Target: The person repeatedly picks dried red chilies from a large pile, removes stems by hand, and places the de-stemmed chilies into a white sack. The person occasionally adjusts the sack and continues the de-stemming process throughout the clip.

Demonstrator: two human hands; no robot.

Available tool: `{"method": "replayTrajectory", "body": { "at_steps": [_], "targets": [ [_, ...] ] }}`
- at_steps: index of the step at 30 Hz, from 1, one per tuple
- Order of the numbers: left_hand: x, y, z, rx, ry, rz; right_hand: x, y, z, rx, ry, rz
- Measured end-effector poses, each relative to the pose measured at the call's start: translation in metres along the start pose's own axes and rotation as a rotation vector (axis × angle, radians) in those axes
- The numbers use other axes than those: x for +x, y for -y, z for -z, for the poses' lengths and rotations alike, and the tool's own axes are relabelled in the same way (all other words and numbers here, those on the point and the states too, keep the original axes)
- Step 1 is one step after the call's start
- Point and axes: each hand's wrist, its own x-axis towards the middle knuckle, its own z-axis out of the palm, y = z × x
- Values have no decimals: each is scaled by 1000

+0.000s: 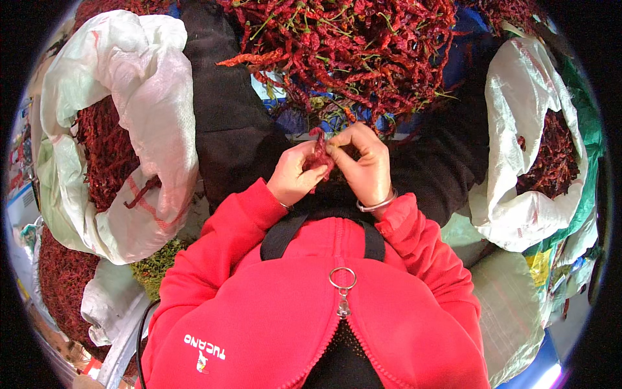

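Observation:
Dried red chili peppers (pixel 320 158) are bunched in my left hand (pixel 294 172), between its thumb and curled fingers. My right hand (pixel 364 160) touches the upper right side of that bunch, with thumb and forefinger pinched together there; whether a stem is between them is too small to tell. Just beyond both hands lies a large heap of dried red chili peppers (pixel 350 53), some with green stems, over a blue surface.
At the left stands a white woven sack (pixel 160 97) of dark red chilies, its rim rolled down. A similar sack (pixel 505 97) stands at the right. Loose green stems (pixel 158 265) lie below the left sack, near another mass of red chilies (pixel 63 282).

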Motion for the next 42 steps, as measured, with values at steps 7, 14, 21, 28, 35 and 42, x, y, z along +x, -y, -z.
{"method": "replayTrajectory", "body": {
  "at_steps": [7, 14, 21, 28, 35, 42],
  "targets": [
    [-1, 1, 0, 159, 32, -162, 21, -51, -1, -721, 271, 315],
    [2, 11, 5, 10, -158, -86, 73, -58, -34, -945, 550, 536],
    [5, 6, 7, -92, -495, -197, 53, -12, 5, -306, 121, 290],
    [4, 14, -3, -82, -116, -158, -7, -12, -6, 360, 23, -160],
    [2, -9, 3, 543, 41, -519, -15, -10, 18, 1171, 279, -903],
    [1, -5, -5, 124, -48, -274, -3, 12, 9, -69, 68, 92]
  ]
}}
